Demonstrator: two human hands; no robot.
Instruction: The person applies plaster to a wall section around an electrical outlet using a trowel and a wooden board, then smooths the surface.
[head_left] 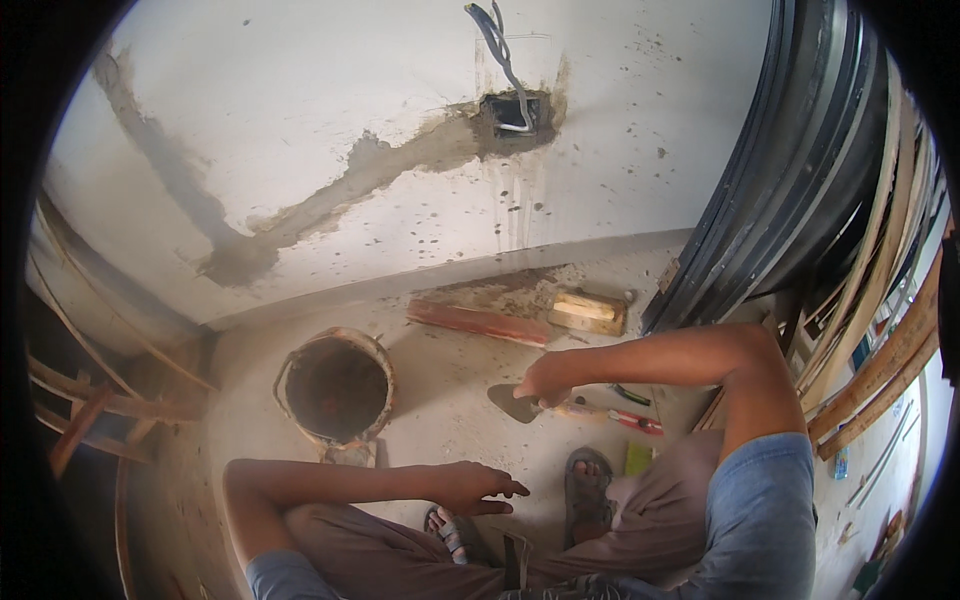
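Observation:
My right hand (548, 378) is closed on a small trowel, held low over the floor. Its grey pointed blade (510, 404) sticks out to the left of my fingers. In front of my body, my left hand (478, 487) hangs with its fingers stretched out and nothing in it. A bucket (383, 345) with a crusted rim stands left of the trowel; its inside looks dark, and I cannot make out the contents. On the wall, a rough grey mortar strip (345, 192) runs to a recessed electrical box (516, 118), from which cables (497, 42) hang out.
A reddish wood strip (478, 322) and a float with a wooden handle (588, 313) lie near the wall. Beside my right foot are a red tool (635, 420) and a green block (638, 458). Long black lengths (775, 170) lean at the right; timber pieces (110, 400) stand left.

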